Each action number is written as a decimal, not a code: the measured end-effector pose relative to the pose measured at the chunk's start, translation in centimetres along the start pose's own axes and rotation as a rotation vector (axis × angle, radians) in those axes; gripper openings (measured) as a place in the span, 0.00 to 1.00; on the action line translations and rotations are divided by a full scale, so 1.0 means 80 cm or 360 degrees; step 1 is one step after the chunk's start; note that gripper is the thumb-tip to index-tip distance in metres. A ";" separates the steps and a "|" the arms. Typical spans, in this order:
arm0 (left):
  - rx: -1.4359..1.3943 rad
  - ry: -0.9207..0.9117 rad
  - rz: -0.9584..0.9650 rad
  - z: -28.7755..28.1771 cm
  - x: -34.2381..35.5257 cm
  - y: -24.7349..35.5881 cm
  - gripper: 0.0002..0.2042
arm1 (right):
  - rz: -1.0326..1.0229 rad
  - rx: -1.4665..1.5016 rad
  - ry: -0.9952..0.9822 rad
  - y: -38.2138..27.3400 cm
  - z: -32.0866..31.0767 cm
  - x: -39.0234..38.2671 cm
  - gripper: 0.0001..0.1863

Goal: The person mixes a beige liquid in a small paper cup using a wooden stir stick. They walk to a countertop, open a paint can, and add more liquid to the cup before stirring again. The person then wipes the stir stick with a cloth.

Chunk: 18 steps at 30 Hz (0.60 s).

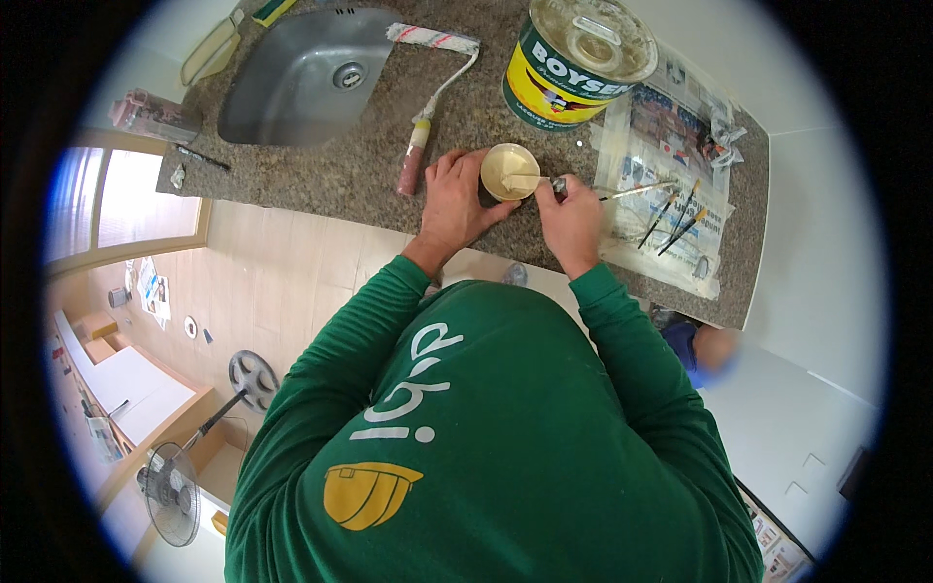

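Note:
My left hand point(456, 201) is wrapped round a small cup point(501, 155) of cream-coloured paint on the granite countertop point(321, 178), near its front edge. My right hand point(571, 220) grips a flat tool point(528, 182), whose cream-coated end reaches over the cup's rim into the paint. Most of its handle is hidden by my fingers, so I cannot tell if it is a brush or a spatula. Left of the cup lies a paint roller point(416, 151) with a pale sleeve. Behind the cup stands a large green and yellow paint can point(552, 92) with its lid on.
Several thin paintbrushes point(671, 222) lie on newspaper point(653, 146) at the right, with crumpled plastic point(721, 146) beyond them. A steel sink point(292, 83) is set into the counter's left part. Another person's blurred, partly hidden form point(700, 350) shows below the counter's right end.

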<state>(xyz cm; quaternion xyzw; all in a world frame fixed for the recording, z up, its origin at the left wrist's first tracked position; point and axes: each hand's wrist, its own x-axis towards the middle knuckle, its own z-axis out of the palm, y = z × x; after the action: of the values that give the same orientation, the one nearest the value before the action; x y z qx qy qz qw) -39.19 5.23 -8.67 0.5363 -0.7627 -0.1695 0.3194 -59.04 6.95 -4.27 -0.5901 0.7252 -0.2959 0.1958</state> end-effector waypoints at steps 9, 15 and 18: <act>-0.0014 -0.0021 -0.0036 0.000 0.002 0.000 0.44 | -0.0069 -0.0220 0.0051 0.003 0.009 0.005 0.19; -0.0023 -0.0030 -0.0010 -0.002 0.003 0.003 0.44 | -0.0076 -0.0032 0.0187 0.007 0.018 0.001 0.19; 0.0007 -0.0013 -0.0022 -0.004 0.003 0.005 0.43 | -0.0166 -0.0134 0.0169 0.011 0.020 -0.002 0.18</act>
<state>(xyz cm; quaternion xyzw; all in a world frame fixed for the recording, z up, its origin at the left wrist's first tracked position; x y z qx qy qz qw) -39.32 5.22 -8.10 0.5414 -0.7607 -0.1722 0.3139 -58.66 6.91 -6.06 -0.6183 0.7146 -0.3059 0.1163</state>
